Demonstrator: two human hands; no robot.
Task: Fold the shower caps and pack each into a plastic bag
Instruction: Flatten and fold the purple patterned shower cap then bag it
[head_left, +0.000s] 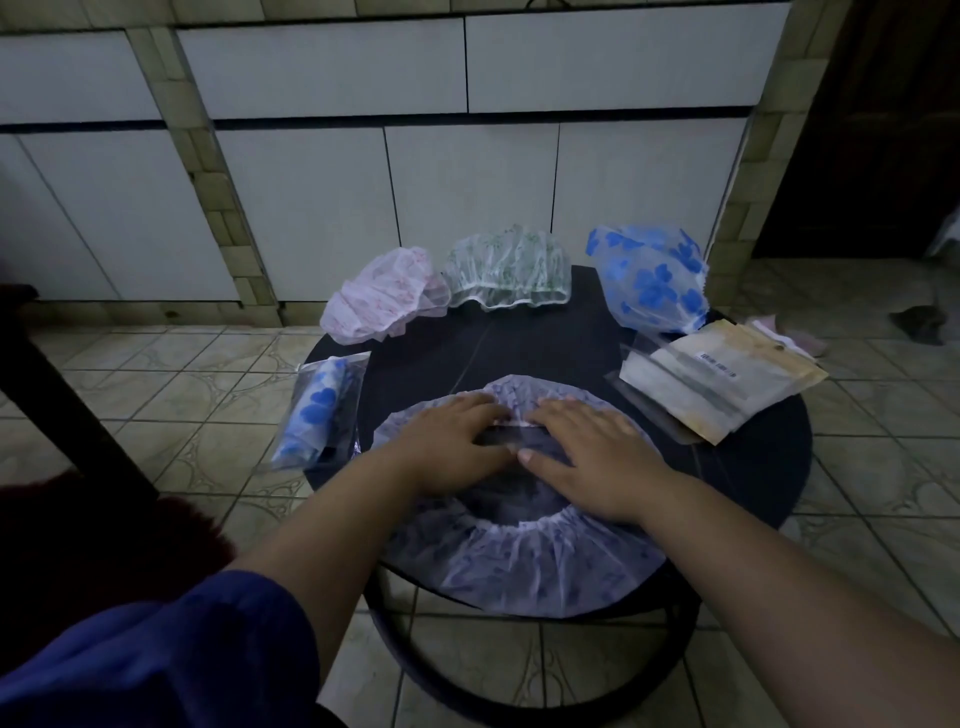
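A round dark desk (571, 332) holds everything. In the middle lies a big purple shower cap (524, 566), spread out flat with its stretchy opening facing up — thin, see-through and crinkly, not folded yet. The left hand (452, 441) and right hand (582, 452) are spread wide and flat, pressing on it and holding nothing. Three more caps wait at the back: pink (384, 301), green (506, 273) and blue-flowered (652, 280). A stack of plastic bags (722, 384) sits on the right. Only one packed cap (319, 410) looks done — most work is left.
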